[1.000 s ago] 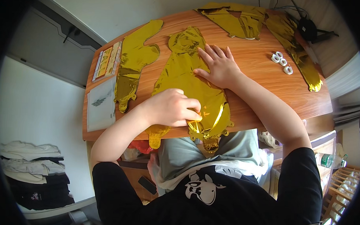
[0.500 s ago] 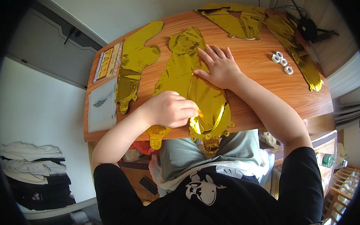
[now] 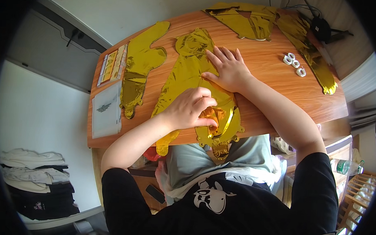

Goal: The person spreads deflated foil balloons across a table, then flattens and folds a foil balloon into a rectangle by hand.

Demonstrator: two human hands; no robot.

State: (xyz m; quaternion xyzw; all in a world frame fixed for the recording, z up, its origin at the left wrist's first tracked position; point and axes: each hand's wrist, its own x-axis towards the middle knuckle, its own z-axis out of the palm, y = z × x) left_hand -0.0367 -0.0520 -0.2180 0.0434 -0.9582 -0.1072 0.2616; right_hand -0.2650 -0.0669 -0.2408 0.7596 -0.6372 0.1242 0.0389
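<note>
Wood-grain desk (image 3: 264, 54): left hand (image 3: 188, 107) has just parted thumb from curled fingers over gold foil balloon (image 3: 189, 72), likely regripping; hold unclear. Right hand (image 3: 231, 75) splayed flat, gripping nothing.

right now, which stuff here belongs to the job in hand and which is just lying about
Job in hand:
middle gold foil piece, touched by the left hand and right hand
probably the similar left foil piece

Lying about:
folded clothes
plastic bottle
black device with antennas
</note>
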